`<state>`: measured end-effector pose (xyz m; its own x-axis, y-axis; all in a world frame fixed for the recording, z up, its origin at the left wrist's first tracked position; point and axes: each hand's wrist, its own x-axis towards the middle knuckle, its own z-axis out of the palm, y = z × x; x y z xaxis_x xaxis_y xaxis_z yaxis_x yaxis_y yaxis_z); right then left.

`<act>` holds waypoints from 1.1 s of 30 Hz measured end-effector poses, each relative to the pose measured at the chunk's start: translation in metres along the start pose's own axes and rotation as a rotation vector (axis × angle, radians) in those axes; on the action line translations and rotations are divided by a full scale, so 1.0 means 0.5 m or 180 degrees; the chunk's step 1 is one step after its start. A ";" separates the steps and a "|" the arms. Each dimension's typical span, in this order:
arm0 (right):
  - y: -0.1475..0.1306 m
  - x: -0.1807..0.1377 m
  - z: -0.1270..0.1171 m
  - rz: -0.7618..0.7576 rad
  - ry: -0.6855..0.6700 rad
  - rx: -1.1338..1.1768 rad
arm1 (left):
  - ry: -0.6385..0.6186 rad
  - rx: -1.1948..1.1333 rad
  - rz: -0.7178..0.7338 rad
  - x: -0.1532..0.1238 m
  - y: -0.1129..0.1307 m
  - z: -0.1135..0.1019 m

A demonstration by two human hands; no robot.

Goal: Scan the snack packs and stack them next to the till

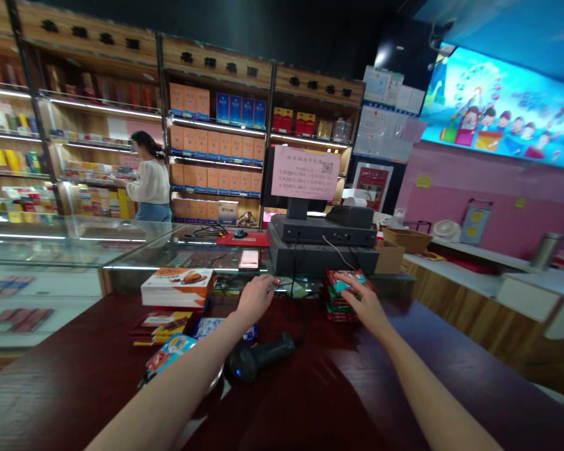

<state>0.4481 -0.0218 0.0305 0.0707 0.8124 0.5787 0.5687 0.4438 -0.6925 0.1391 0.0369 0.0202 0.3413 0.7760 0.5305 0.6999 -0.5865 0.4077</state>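
My left hand (255, 299) reaches forward over the dark red counter (338, 388), fingers curled loosely near cables at the base of the black cash register (322, 244). I cannot make out anything in it. My right hand (364, 299) lies with spread fingers on top of a stack of red and green packets (339, 299) just in front of the register. A black barcode scanner (258, 358) rests on the counter under my left forearm.
An orange-and-white box (177, 286) and several flat packets (162, 327) lie at the left of the counter. A glass display case (75, 244) extends left. A person in a white top (151, 181) stands at the lit shelves behind. A white counter (479, 269) runs right.
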 end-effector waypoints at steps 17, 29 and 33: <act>-0.045 -0.014 0.188 0.0062 -0.0574 0.0225 | 0.0283 0.0159 -0.0210 -0.089 -0.129 -0.118; -0.099 -0.006 0.319 -0.0100 -0.1026 0.0482 | 0.0702 0.0363 -0.0186 -0.147 -0.208 -0.207; -0.122 0.000 0.371 -0.0182 -0.1194 0.0573 | 0.0958 0.0600 -0.0464 -0.168 -0.240 -0.244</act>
<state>0.2614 0.0209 -0.0070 -0.2791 0.8512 0.4444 0.4085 0.5241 -0.7473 -0.0500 0.0137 0.0172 0.0497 0.7289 0.6828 0.8401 -0.4002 0.3661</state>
